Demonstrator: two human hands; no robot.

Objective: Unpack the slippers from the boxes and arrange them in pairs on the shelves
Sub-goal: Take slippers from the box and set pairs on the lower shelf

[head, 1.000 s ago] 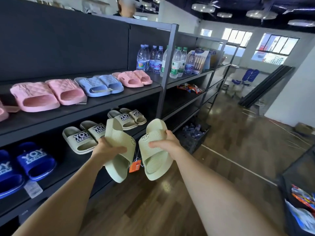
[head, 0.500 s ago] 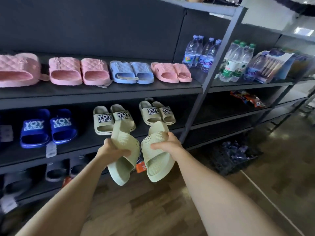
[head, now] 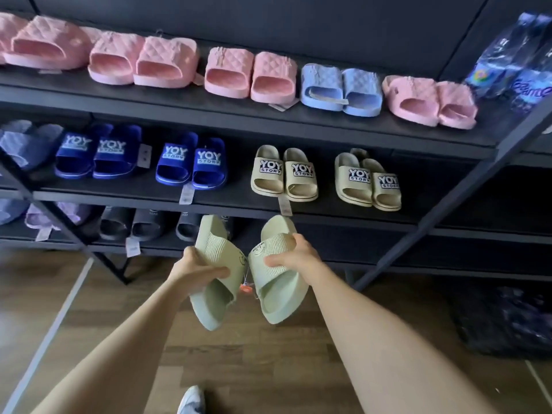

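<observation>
Left hand (head: 194,265) and right hand (head: 294,255) each grip one slipper — two green slippers (head: 277,294).

bare left grip (head: 194,265), bare right grip (head: 295,256), bare forearms (head: 373,324), white sneaker toe (head: 191,400) with grey-blue panels

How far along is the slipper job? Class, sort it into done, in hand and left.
Done: pink pairs, a blue pair, navy pairs and beige pairs stand on the shelves. In hand: the left hand and right hand grip the green slippers, one each. Left: shelving that pair; no boxes show.
</observation>
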